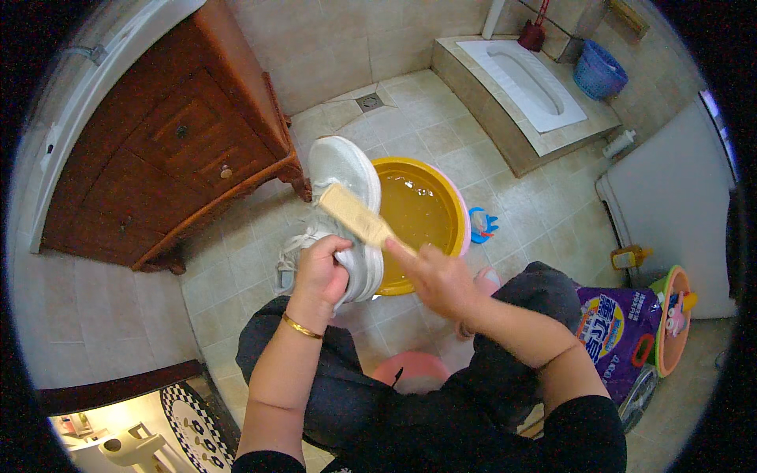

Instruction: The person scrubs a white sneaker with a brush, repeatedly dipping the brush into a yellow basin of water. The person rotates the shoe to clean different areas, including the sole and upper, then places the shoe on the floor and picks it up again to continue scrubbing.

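My left hand [322, 272] grips a white-grey sneaker [345, 162] by its heel opening, the toe pointing away from me. In my right hand [437, 278] is the handle of a light-coloured scrub brush [352, 216], its head lying across the sneaker's upper near the laces. The brush's bristles are hidden beneath it. Partly behind the sneaker stands a yellow basin [460, 219] of brownish water [420, 207]. Part of another grey shoe [285, 275] with laces shows to the left of my left hand.
A wooden cabinet [195, 142] stands left, a raised squat toilet [532, 88] at the back right. Beside the basin lies a blue toy-like object [482, 224]. A purple detergent bag [618, 331] and orange-green basins [677, 355] are at the right. A pink stool or basin [411, 366] is below me.
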Tool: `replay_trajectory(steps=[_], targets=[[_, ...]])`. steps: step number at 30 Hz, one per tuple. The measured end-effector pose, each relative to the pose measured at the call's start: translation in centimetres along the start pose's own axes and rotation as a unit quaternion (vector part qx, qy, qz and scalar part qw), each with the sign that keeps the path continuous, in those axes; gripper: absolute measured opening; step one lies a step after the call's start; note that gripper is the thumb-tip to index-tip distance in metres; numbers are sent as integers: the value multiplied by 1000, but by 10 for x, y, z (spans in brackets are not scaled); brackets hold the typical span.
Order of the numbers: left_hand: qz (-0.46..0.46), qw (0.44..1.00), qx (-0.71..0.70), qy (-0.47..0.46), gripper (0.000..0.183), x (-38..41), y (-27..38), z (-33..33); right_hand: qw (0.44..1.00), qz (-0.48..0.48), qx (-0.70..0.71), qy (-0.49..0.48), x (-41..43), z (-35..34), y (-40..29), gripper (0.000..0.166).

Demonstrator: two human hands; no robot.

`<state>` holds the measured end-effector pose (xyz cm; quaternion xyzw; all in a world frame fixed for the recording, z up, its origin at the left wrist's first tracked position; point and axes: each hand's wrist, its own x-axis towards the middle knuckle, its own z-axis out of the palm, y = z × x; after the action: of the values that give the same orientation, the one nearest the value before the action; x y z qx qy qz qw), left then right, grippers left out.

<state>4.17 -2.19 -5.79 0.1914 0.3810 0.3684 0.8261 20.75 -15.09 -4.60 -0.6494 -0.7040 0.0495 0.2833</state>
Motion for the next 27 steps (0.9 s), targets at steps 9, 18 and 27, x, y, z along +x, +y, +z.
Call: replay_trajectory(steps=[9,18,27], targets=[[-45,998,-10,-47,45,5,-8,-7,991,48,-93,88,39,2,30,51],[-51,998,-40,-17,31,-1,11,-1,992,86,-76,42,40,17,34,45],[-66,995,-67,-40,39,-2,15,-3,931,322,-24,-173,15,97,126,45]])
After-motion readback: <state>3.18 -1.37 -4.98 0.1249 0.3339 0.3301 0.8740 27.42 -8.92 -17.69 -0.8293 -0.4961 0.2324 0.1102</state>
